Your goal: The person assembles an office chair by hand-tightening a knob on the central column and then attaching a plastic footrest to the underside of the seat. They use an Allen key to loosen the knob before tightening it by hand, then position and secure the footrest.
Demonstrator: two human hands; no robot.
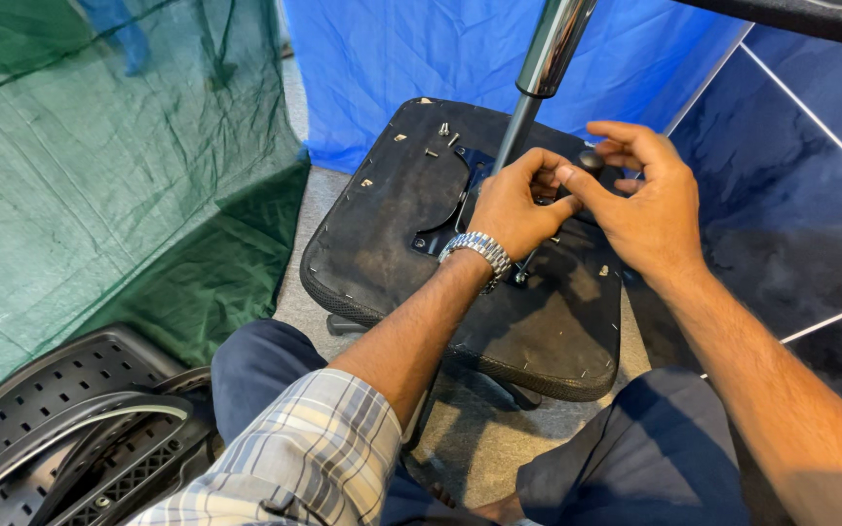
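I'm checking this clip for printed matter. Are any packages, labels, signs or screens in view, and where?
None show. In view are an upturned black chair seat with a chrome post, worked on by the left hand and right hand, blue and green sheets behind, and a black perforated chair back at lower left.

Green mesh netting (99, 175) draped over the whole left side, bunched up in darker folds down near the floor, with a bright blue tarp sheet (421, 58) hanging right beside it across the back. Black perforated plastic chair backrest (60, 429) lying flat in the bottom left corner, curved frame and rows of little slots showing, just under the netting's edge. Dark glossy floor tiles (791, 224) with thin pale grout lines over on the right, plus a strip of grey speckled floor (309, 253) in the middle.
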